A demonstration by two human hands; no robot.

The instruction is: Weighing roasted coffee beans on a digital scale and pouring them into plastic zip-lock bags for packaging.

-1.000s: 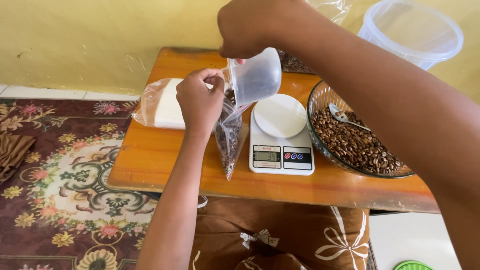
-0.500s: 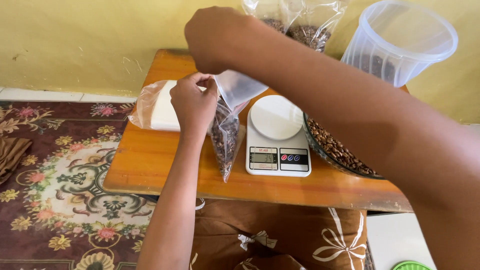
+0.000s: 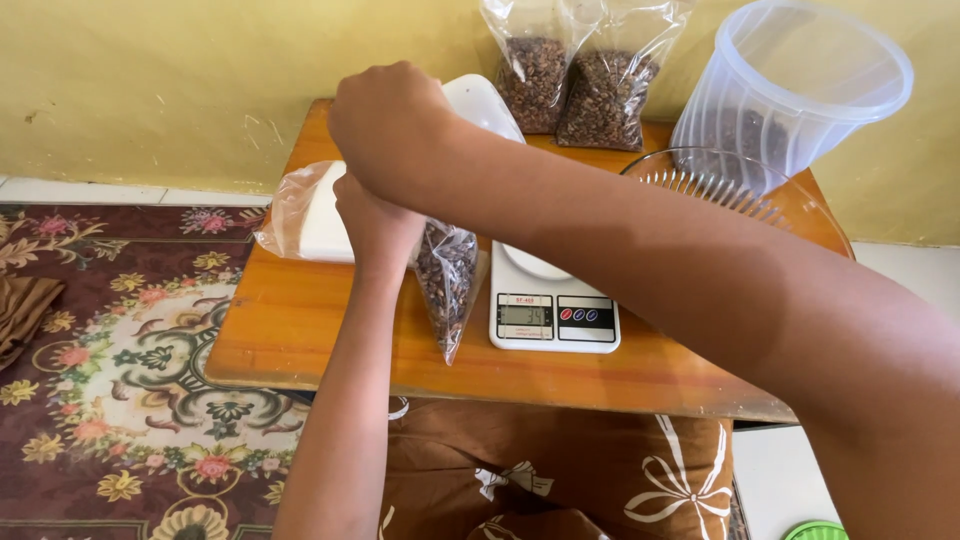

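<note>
A low wooden table [image 3: 300, 330] stands against a yellow wall [image 3: 150, 90] beside a floral rug [image 3: 110, 380].

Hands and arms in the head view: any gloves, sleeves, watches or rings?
Both are bare. The left hand and the right hand wear no gloves, and no rings show. Both forearms are uncovered as far as the picture shows, with no sleeve edge, watch or band in view. No markings or cables on either.

A scale [image 3: 553, 305] sits on the table [image 3: 300, 330]. A bag [image 3: 447, 280] hangs just left of it. Two full bags [image 3: 575, 85] stand behind, by the wall. A tub [image 3: 800, 90] stands right of them, with a bowl [image 3: 740, 190] in front.
</note>
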